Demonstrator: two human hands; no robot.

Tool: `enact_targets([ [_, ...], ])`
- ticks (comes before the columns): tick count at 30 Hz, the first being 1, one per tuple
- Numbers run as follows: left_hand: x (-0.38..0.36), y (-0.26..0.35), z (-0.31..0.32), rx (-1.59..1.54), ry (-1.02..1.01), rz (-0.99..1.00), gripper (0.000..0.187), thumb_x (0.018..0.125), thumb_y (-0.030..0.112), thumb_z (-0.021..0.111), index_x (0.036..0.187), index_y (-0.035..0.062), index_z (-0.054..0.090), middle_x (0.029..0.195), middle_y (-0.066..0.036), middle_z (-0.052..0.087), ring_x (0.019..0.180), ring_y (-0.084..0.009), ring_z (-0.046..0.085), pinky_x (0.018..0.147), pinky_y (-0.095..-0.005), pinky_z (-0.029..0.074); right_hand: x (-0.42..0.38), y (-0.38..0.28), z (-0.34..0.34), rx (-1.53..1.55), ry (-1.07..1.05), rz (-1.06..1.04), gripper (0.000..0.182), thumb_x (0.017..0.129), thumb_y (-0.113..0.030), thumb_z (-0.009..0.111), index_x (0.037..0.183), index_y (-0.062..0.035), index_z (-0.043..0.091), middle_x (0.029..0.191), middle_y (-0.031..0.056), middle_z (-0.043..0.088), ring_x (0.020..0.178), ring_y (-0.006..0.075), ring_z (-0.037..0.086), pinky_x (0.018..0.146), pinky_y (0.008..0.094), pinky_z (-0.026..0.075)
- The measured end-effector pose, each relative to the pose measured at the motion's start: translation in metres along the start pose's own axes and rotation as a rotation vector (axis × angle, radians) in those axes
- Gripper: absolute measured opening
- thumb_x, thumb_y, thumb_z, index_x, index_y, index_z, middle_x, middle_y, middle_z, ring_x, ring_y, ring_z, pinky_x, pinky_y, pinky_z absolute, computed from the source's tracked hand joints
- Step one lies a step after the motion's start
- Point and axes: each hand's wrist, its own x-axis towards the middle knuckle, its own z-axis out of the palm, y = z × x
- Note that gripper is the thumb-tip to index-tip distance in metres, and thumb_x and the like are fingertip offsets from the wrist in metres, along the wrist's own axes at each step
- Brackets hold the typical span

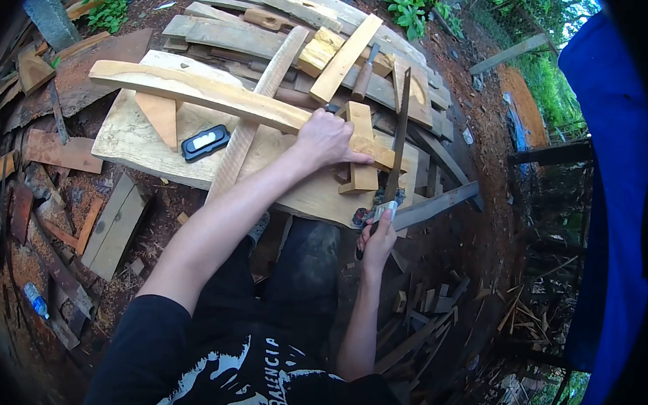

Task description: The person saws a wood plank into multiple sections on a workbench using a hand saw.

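Note:
My left hand [326,138] is closed over the right end of a long pale wooden beam [197,91], which lies across the bench. In my right hand [378,235] is the handle of a hand saw [400,133], its long blade pointing up and away. The blade stands beside the beam's end, just right of a notched wooden block [359,176]; whether it touches the wood is unclear. Under the beam runs a crossing narrow batten [259,109]. A black case [205,142] with a pale top lies left of the batten.
A plank bench [135,139] carries loose boards, a yellowish block [320,51] and a chisel [363,79]. Wood offcuts lie on the ground on both sides. A plastic bottle [36,300] is at lower left, and a blue sheet [607,183] hangs at the right.

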Motion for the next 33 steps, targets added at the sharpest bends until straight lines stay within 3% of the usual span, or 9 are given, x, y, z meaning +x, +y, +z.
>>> enact_targets([
  [3, 0.002, -0.003, -0.001, -0.009, 0.014, 0.017, 0.092, 0.069, 0.095, 0.055, 0.064, 0.0045, 0.072, 0.059, -0.013, 0.068, 0.061, -0.0268, 0.072, 0.065, -0.0369, 0.052, -0.002, -0.003, -0.001, -0.009, -0.030, -0.014, 0.056, 0.109, -0.052, 0.044, 0.085, -0.0034, 0.054, 0.054, -0.0029, 0.041, 0.042, 0.0065, 0.037, 0.040, 0.0251, 0.030],
  [4, 0.005, -0.005, -0.003, 0.000, -0.012, 0.047, 0.096, 0.072, 0.095, 0.052, 0.074, 0.0014, 0.073, 0.054, -0.012, 0.064, 0.058, -0.0268, 0.070, 0.061, -0.0367, 0.051, -0.004, -0.006, 0.000, -0.011, -0.029, -0.004, 0.055, 0.109, -0.052, 0.044, 0.085, -0.0033, 0.054, 0.054, -0.0028, 0.040, 0.041, 0.0067, 0.037, 0.040, 0.0252, 0.030],
  [11, 0.005, -0.004, -0.005, 0.005, -0.016, 0.018, 0.097, 0.071, 0.096, 0.052, 0.075, 0.0015, 0.074, 0.057, -0.013, 0.065, 0.059, -0.0270, 0.070, 0.062, -0.0379, 0.051, -0.001, -0.021, -0.012, -0.057, -0.069, 0.039, 0.058, 0.108, -0.057, 0.042, 0.087, -0.0044, 0.053, 0.053, -0.0031, 0.038, 0.040, 0.0074, 0.035, 0.040, 0.0243, 0.029],
  [13, 0.006, -0.003, -0.007, 0.026, -0.099, 0.006, 0.099, 0.071, 0.097, 0.050, 0.077, 0.0012, 0.075, 0.059, -0.014, 0.066, 0.059, -0.0273, 0.070, 0.062, -0.0382, 0.051, -0.002, -0.023, -0.016, -0.064, -0.074, 0.042, 0.058, 0.108, -0.057, 0.042, 0.087, -0.0043, 0.054, 0.053, -0.0032, 0.038, 0.040, 0.0072, 0.035, 0.040, 0.0243, 0.030],
  [16, 0.005, 0.000, -0.012, 0.034, -0.112, -0.019, 0.098, 0.069, 0.097, 0.051, 0.069, 0.0026, 0.075, 0.065, -0.014, 0.071, 0.068, -0.0269, 0.074, 0.068, -0.0354, 0.052, -0.003, -0.022, -0.016, -0.020, -0.090, 0.032, 0.054, 0.109, -0.052, 0.045, 0.088, -0.0036, 0.053, 0.056, -0.0030, 0.041, 0.043, 0.0067, 0.038, 0.041, 0.0249, 0.030],
  [25, 0.003, 0.002, -0.014, 0.040, -0.100, -0.019, 0.096, 0.070, 0.096, 0.052, 0.070, 0.0026, 0.075, 0.065, -0.013, 0.071, 0.067, -0.0254, 0.073, 0.068, -0.0356, 0.052, 0.000, 0.010, -0.012, 0.019, -0.073, -0.060, 0.050, 0.110, -0.049, 0.043, 0.092, -0.0030, 0.054, 0.059, -0.0031, 0.043, 0.045, 0.0058, 0.038, 0.042, 0.0240, 0.030],
  [26, 0.004, 0.000, -0.013, 0.020, -0.148, -0.020, 0.098, 0.071, 0.097, 0.051, 0.080, 0.0019, 0.075, 0.063, -0.014, 0.068, 0.064, -0.0276, 0.071, 0.068, -0.0386, 0.051, 0.001, 0.014, -0.013, 0.055, -0.089, -0.071, 0.050, 0.111, -0.048, 0.043, 0.092, -0.0029, 0.054, 0.059, -0.0030, 0.043, 0.045, 0.0059, 0.038, 0.042, 0.0240, 0.030],
  [29, 0.002, 0.001, -0.009, 0.043, -0.065, -0.017, 0.096, 0.070, 0.096, 0.052, 0.070, 0.0034, 0.075, 0.064, -0.013, 0.071, 0.065, -0.0249, 0.072, 0.067, -0.0359, 0.051, 0.006, 0.024, -0.010, 0.104, -0.107, -0.085, 0.049, 0.111, -0.047, 0.043, 0.093, -0.0033, 0.055, 0.058, -0.0032, 0.042, 0.045, 0.0061, 0.039, 0.042, 0.0238, 0.030],
  [33, 0.003, 0.001, -0.005, 0.022, -0.050, -0.001, 0.096, 0.071, 0.097, 0.051, 0.071, 0.0038, 0.075, 0.065, -0.012, 0.071, 0.064, -0.0251, 0.072, 0.067, -0.0359, 0.051, -0.003, 0.026, 0.001, 0.051, -0.025, -0.130, 0.046, 0.112, -0.045, 0.042, 0.091, -0.0048, 0.053, 0.058, -0.0032, 0.042, 0.044, 0.0057, 0.038, 0.041, 0.0238, 0.030],
])
